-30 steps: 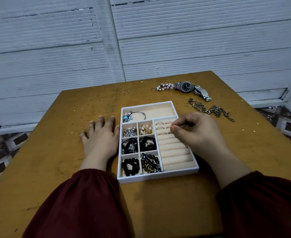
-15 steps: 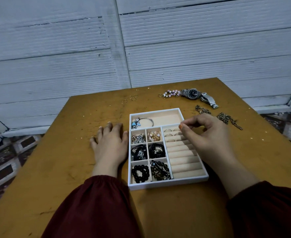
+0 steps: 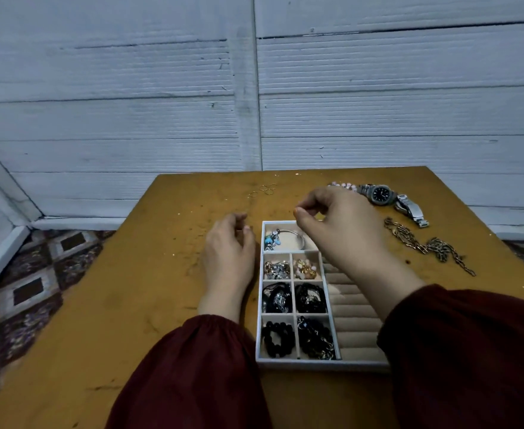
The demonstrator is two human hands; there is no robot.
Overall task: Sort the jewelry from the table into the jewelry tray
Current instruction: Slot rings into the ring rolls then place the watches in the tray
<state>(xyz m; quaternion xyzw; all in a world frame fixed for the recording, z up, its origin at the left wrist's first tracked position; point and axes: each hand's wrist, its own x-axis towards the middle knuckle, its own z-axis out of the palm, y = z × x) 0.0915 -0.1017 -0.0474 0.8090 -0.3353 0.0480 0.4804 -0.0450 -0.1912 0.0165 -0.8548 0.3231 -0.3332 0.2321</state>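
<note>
The white jewelry tray (image 3: 316, 364) lies on the brown table (image 3: 149, 292), its small compartments filled with beads and chains. A silver bangle with blue charms (image 3: 281, 238) sits in the far compartment, and the beige ring rolls (image 3: 355, 323) run along the right side. My left hand (image 3: 229, 252) rests on the table against the tray's left wall, fingers loosely bent. Over the tray's far end hovers my right hand (image 3: 338, 224), fingers curled with the thumb against the forefinger; nothing shows between them. Thin gold rings (image 3: 267, 189) lie near the far edge.
A steel watch (image 3: 381, 194), a pink bead bracelet (image 3: 344, 184) and a dark link chain (image 3: 424, 243) lie on the table to the right of the tray. White ribbed wall panels stand right behind the table. Patterned floor shows at the left.
My right hand has lifted off the ring rolls and moved toward the tray's far end. My left hand's fingers went from flat to loosely bent. The view has tilted upward.
</note>
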